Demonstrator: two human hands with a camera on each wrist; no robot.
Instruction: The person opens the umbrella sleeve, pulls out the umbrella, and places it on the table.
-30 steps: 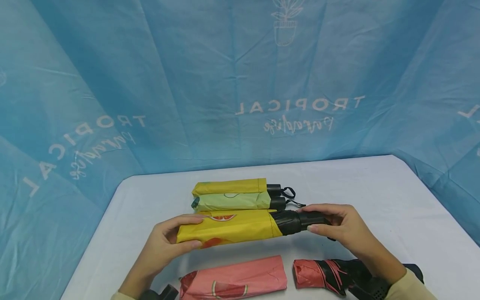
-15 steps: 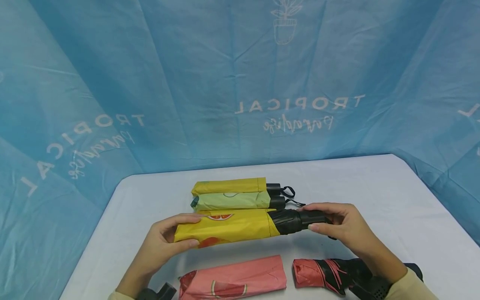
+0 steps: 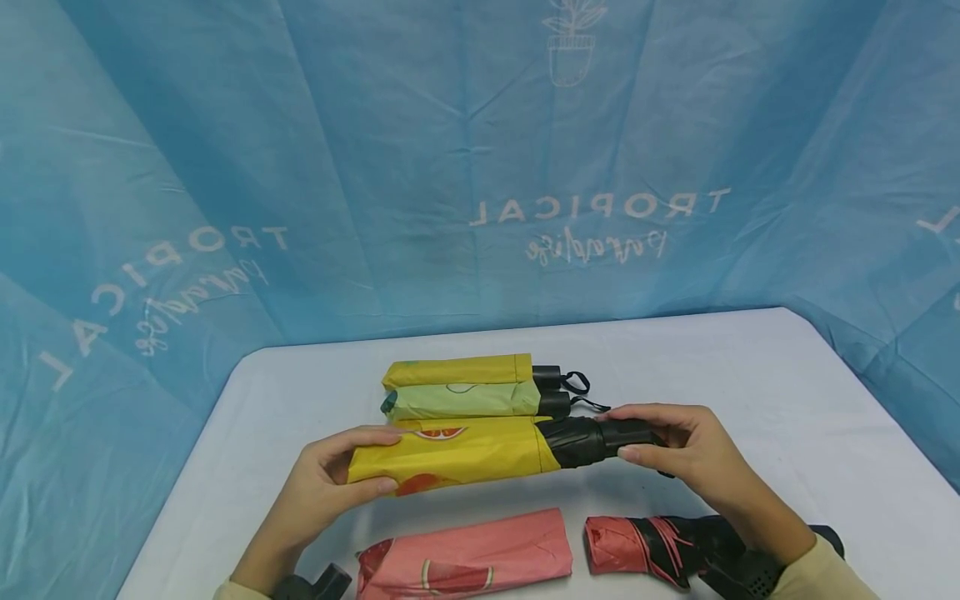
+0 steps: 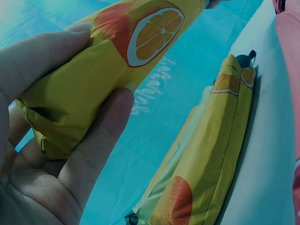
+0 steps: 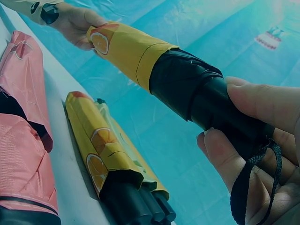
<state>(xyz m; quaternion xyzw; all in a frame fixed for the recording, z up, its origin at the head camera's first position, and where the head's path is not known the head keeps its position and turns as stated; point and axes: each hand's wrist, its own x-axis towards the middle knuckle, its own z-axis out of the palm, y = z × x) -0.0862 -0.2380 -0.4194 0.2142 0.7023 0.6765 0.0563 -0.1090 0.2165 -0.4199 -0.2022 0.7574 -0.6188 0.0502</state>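
My left hand (image 3: 322, 479) grips the bottom end of a yellow, orange-printed sleeve (image 3: 465, 454), thumb and fingers on opposite sides. Out of that sleeve's right end comes a folded black umbrella (image 3: 572, 442). My right hand (image 3: 693, 450) pinches its black handle (image 5: 234, 112), and a wrist strap (image 5: 243, 187) dangles by the palm. Both wrist views show the umbrella raised above a row of sleeved umbrellas: a yellow orange-printed one (image 4: 211, 145), a light green one (image 3: 465, 402) and another yellow one (image 3: 457, 370). The held umbrella mostly hides the nearest of these in the head view.
Nearer me lies a pink sleeve with a watermelon print (image 3: 465, 557). Beside it, under my right forearm, is a folded pink and black umbrella (image 3: 618, 546). All rest on a white-covered table (image 3: 810, 400), with a blue printed curtain (image 3: 375, 167) behind.
My left hand and the yellow sleeve have shifted very slightly left, while my right hand has edged slightly right. Both grips look the same, and the other umbrellas have stayed put.
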